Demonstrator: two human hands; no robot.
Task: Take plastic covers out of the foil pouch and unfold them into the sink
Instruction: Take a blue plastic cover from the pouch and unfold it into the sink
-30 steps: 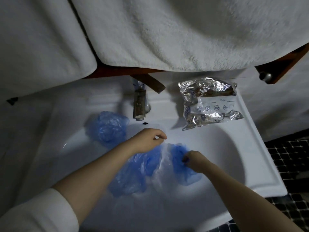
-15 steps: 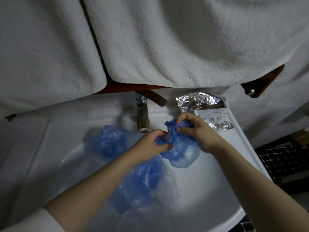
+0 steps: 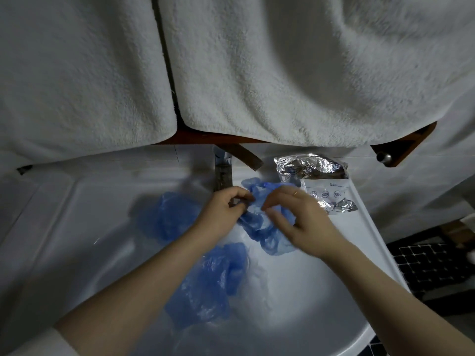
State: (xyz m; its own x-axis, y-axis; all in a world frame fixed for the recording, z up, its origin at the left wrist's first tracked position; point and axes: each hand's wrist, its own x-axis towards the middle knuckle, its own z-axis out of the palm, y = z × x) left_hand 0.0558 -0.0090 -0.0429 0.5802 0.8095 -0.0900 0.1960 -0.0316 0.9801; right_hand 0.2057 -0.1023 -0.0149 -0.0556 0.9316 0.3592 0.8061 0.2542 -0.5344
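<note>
While your left hand (image 3: 226,204) and right hand (image 3: 295,217) both pinch the crumpled blue plastic cover (image 3: 264,222) between them, above the sink (image 3: 308,291), draw the hands slowly apart so the thin film opens without tearing. Then let it fall beside the two covers below your wrists. The foil pouch (image 3: 312,170) lies just beyond your right hand.

You've got two white towels (image 3: 295,73) hanging off a wooden rail (image 3: 401,147), a metal faucet (image 3: 223,173) below, dark tiled floor (image 3: 434,265) right
</note>
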